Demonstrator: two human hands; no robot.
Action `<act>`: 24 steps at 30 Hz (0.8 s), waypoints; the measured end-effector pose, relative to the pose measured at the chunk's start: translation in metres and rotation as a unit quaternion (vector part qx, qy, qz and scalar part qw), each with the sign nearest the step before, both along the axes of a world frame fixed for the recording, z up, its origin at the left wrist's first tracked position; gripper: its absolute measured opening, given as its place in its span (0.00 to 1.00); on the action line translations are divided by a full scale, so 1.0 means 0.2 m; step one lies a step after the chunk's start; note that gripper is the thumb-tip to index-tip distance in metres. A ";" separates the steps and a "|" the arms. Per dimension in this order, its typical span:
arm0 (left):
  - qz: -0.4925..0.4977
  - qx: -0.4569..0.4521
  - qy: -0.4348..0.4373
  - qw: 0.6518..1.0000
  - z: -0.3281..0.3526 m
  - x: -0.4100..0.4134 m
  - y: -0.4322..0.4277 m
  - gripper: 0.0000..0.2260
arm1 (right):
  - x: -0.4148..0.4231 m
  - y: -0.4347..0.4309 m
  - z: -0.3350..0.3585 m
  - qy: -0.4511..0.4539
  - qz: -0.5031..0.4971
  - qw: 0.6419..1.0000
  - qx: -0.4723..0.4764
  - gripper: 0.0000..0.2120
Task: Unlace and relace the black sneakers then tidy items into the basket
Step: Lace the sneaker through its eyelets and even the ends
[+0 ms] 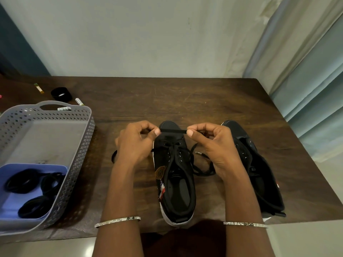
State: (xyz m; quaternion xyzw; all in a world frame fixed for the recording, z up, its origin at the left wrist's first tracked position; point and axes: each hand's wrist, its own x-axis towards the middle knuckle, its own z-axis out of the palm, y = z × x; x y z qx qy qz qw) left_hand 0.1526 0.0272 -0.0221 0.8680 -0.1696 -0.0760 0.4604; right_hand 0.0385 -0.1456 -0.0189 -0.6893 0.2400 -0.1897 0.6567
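While you pinch lace [173,131] taut, left hand [135,143] and right hand [211,145] each gripping one side: span runs crosswise over sneaker [176,182] toe; eyelets [179,156] lie below grip, toward you, midway between hands.

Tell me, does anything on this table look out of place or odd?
Nothing looks spilled or damaged. Behind the grey basket, two white tubes and a black pot lie loose on the table. A black lace trails between the sneakers.
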 end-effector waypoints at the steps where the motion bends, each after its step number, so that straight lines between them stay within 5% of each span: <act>1: 0.012 0.014 0.001 1.000 0.00 0.00 0.00 0.09 | -0.01 -0.01 0.00 0.005 -0.005 1.000 0.004 0.04; 5: 0.012 0.072 0.005 0.997 0.00 0.01 0.00 0.08 | -0.02 -0.02 -0.01 0.019 -0.035 0.999 -0.003 0.05; 12: -0.167 -0.100 0.008 0.981 -0.01 -0.03 -0.07 0.11 | 0.00 0.02 0.02 0.023 0.047 0.999 -0.005 0.08; 24: -0.225 -0.091 0.119 0.963 -0.05 0.00 -0.03 0.08 | 0.03 0.07 0.02 0.016 0.053 0.998 -0.030 0.10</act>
